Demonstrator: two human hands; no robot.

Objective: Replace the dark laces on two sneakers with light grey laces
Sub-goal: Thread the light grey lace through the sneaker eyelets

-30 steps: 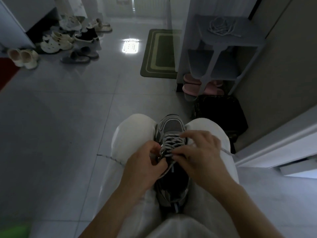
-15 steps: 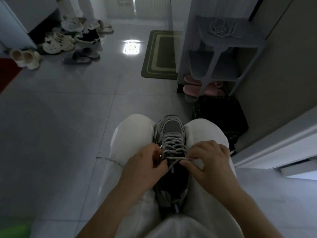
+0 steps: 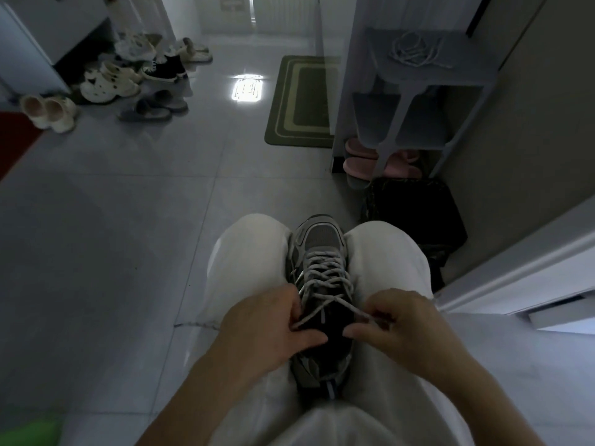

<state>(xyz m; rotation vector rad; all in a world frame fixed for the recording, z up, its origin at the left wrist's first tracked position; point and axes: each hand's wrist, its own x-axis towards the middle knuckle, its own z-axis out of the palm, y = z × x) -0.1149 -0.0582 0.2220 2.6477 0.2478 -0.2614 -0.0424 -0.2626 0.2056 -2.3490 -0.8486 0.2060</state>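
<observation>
Head view, looking down at our lap. Open tiled floor (image 3: 128, 236) spreads from 8 o'clock round to 12, with loose shoes (image 3: 109, 82) piled far off at 10 and a green mat (image 3: 302, 101) at 12. The right side is tight: a grey shelf rack (image 3: 415, 101) stands at 1 o'clock, a black bag (image 3: 415, 214) sits just beside our right knee at 2, and a door frame edge (image 3: 515, 278) runs past at 3.

At centre, a grey sneaker (image 3: 322, 236) is wedged between our white-trousered knees (image 3: 248, 252). Its long axis runs 12 to 6, toe pointing away at 12, heel toward us. A light grey lace (image 3: 322, 275) criss-crosses its eyelets, and the two free ends cross over the tongue. Our left hand (image 3: 264, 329) has its grip pinched on the end running to 8 o'clock. Our right hand (image 3: 409, 323) has its grip pinched on the end running to 4.
</observation>
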